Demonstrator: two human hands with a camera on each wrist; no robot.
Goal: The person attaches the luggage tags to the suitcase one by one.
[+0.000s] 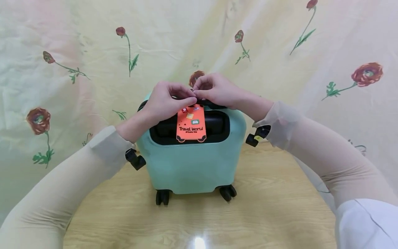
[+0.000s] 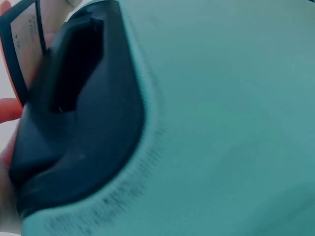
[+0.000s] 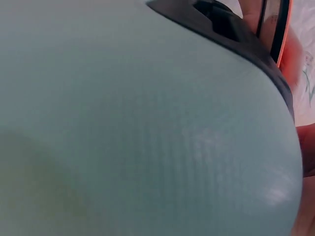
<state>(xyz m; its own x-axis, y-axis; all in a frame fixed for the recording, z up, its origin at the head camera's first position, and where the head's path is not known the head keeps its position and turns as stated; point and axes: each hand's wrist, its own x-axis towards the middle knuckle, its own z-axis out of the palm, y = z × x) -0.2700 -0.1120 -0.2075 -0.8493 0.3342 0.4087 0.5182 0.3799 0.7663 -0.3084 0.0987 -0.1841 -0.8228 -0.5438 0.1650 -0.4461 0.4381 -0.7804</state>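
An orange luggage tag [image 1: 191, 119] printed "Travel World" hangs at the top of a mint-green suitcase [image 1: 192, 167], overlapping its black handle recess [image 1: 219, 124]. Both hands meet just above the tag, by the black top handle [image 1: 214, 104]. My left hand [image 1: 166, 100] pinches at the tag's upper end with thumb and fingers. From the other side, my right hand [image 1: 216, 90] pinches at the same spot, its fingertips right beside the left ones. The tag's strap is mostly hidden by the fingers. In the left wrist view, the tag's back [image 2: 28, 49] shows a pale label panel behind a dark frame.
The suitcase stands upright on black wheels [image 1: 228, 193] on a wooden table [image 1: 199, 221] with a rounded edge. Close behind it hangs a pale cloth [image 1: 174, 41] printed with red flowers. Small black wrist cameras [image 1: 135, 159] sit below both sleeve cuffs.
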